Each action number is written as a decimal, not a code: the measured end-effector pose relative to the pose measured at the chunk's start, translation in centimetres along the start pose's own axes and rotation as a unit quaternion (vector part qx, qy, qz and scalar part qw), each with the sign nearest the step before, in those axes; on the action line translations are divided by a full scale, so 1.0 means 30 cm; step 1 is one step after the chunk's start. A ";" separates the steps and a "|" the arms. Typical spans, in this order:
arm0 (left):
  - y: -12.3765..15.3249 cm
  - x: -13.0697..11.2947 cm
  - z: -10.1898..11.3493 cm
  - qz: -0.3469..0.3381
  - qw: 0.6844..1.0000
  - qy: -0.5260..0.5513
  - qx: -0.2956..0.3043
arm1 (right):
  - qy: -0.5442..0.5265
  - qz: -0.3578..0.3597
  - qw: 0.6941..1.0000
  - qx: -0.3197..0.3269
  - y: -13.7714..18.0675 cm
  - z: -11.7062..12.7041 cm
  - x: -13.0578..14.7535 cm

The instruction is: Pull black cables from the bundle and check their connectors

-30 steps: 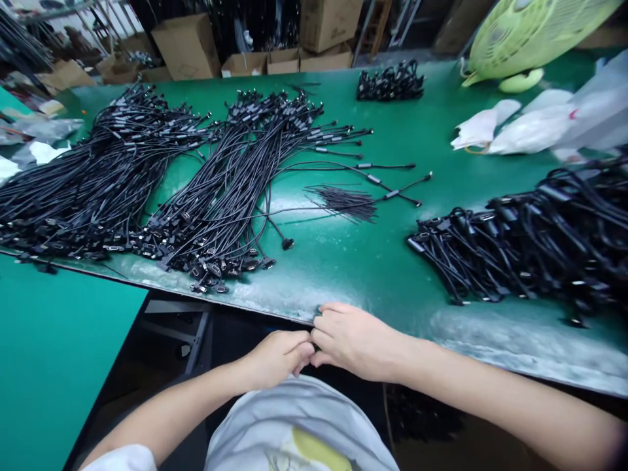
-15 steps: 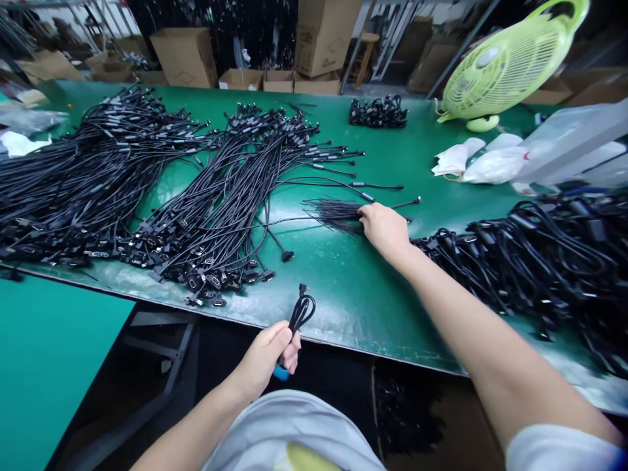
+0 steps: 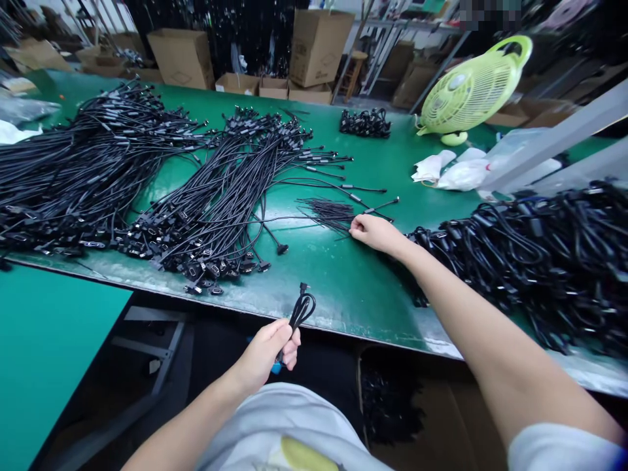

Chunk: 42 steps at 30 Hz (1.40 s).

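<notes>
The left hand (image 3: 269, 348) has its fingers closed round 1 coiled cable (image 3: 305, 306), whose long axis tilts toward 1 o'clock, plug end uppermost. At 1 o'clock from that hand, the pile of thin black strands (image 3: 330, 212) lies flat on the green table (image 3: 314, 265), its long axis running from about 10 to 4 o'clock. The right hand (image 3: 375, 231) is much the nearer of the 2: its curled fingers sit at the pile's 4 o'clock end. Whether they pinch a strand, I cannot tell.
</notes>
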<state>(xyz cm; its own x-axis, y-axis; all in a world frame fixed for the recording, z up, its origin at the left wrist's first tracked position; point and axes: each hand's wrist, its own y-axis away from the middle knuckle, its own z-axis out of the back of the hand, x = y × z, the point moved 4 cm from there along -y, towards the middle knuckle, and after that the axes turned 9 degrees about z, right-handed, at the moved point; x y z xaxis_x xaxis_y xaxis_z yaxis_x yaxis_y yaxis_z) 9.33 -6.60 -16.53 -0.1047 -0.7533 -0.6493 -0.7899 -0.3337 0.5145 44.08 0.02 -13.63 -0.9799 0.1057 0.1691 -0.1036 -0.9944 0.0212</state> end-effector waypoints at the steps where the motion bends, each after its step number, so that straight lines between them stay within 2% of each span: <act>1: 0.005 0.000 0.001 -0.003 1.000 0.003 -0.003 | -0.003 0.008 1.000 0.000 0.005 0.006 0.000; 7: 0.022 0.002 0.011 -0.015 0.999 0.023 -0.025 | -0.012 0.003 0.999 -0.041 0.045 0.027 -0.018; 14: 0.021 0.018 -0.019 -0.016 1.000 0.006 -0.002 | -0.038 0.002 0.999 -0.025 0.045 -0.001 -0.015; 20: 0.026 0.016 -0.010 -0.021 1.000 0.011 -0.010 | -0.029 -0.022 0.994 -0.099 0.090 0.070 0.011; 23: 0.017 0.012 -0.015 -0.032 0.999 0.018 -0.012 | -0.046 -0.023 0.986 -0.158 0.169 0.085 0.104; 25: 0.004 0.008 -0.031 -0.040 0.999 0.026 -0.007 | -0.126 -0.022 0.973 -0.194 0.244 0.060 0.215; 26: -0.003 0.005 -0.041 -0.044 0.999 0.028 -0.002 | -0.192 -0.021 0.963 -0.190 0.282 0.034 0.280; 28: -0.022 -0.001 -0.055 -0.056 0.998 0.028 0.011 | -0.350 -0.015 0.929 -0.121 0.353 -0.040 0.420; 30: -0.041 -0.005 -0.056 -0.075 0.996 0.023 0.028 | -0.473 -0.003 0.880 -0.036 0.412 -0.108 0.544; 32: -0.050 -0.002 -0.044 -0.089 0.995 0.015 0.033 | -0.528 0.016 0.849 -0.011 0.448 -0.145 0.620; 33: -0.050 0.001 -0.035 -0.094 0.995 0.008 0.027 | -0.529 0.027 0.848 -0.019 0.458 -0.154 0.638; 34: -0.047 0.004 -0.025 -0.102 0.995 -0.002 0.015 | -0.515 0.041 0.856 -0.031 0.464 -0.157 0.648; 36: -0.033 0.005 -0.010 -0.127 0.991 -0.043 -0.022 | -0.444 0.083 0.890 -0.061 0.473 -0.149 0.659; 38: -0.017 -0.001 0.001 -0.163 0.975 -0.131 -0.080 | -0.308 0.147 0.933 -0.113 0.483 -0.120 0.672; 39: -0.009 -0.007 0.004 -0.185 0.957 -0.194 -0.113 | -0.215 0.190 0.946 -0.152 0.490 -0.098 0.685; 40: -0.002 -0.013 0.006 -0.206 0.931 -0.263 -0.145 | -0.116 0.237 0.945 -0.192 0.498 -0.075 0.702; 42: 0.008 -0.024 0.007 -0.234 0.872 -0.387 -0.187 | 0.052 0.342 0.904 -0.252 0.513 -0.039 0.742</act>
<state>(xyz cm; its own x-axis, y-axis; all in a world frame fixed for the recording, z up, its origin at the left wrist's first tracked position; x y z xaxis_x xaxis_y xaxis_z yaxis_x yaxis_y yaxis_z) 9.07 -6.02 -16.05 -0.3141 0.0763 -0.9463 -0.6190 -0.7722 0.1432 20.46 -12.94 -10.69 -0.8523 -0.5090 -0.1203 0.4932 -0.7055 -0.5089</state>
